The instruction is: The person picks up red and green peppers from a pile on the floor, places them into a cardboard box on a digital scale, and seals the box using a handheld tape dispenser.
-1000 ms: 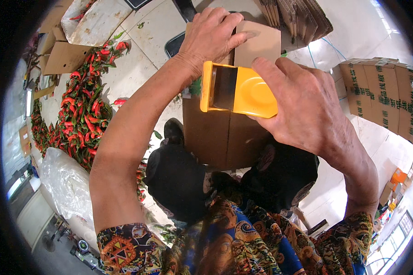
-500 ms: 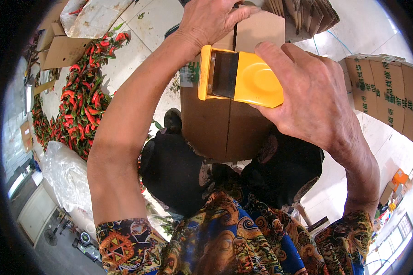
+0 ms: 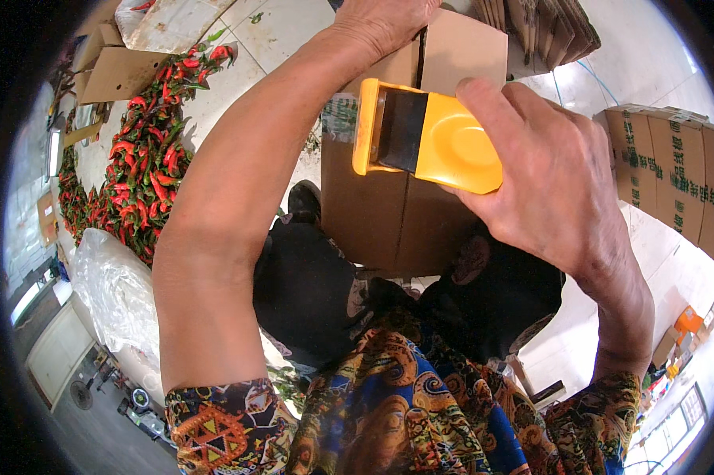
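Note:
My right hand (image 3: 547,158) is closed around a yellow tape dispenser (image 3: 456,142), its dark band and open front end turned left. The dispenser is over a cardboard box (image 3: 365,214) between my knees. Its top panels (image 3: 468,51) meet at a dark gap, and a strip of printed tape (image 3: 339,119) shows on the left side. My left hand (image 3: 388,17) reaches to the far left part of the box top. The upper edge of the picture cuts off its fingers, so their grip is hidden.
Red and green chili peppers (image 3: 147,174) are heaped on the floor at left, beside a clear plastic bag (image 3: 115,289). Flattened cardboard (image 3: 543,32) leans at the far right. A taped carton (image 3: 674,166) stands right of my arm. An open carton (image 3: 119,75) sits far left.
My left hand has moved farther away, partly past the upper edge. The dispenser and right hand appear slightly more to the right, as does the box.

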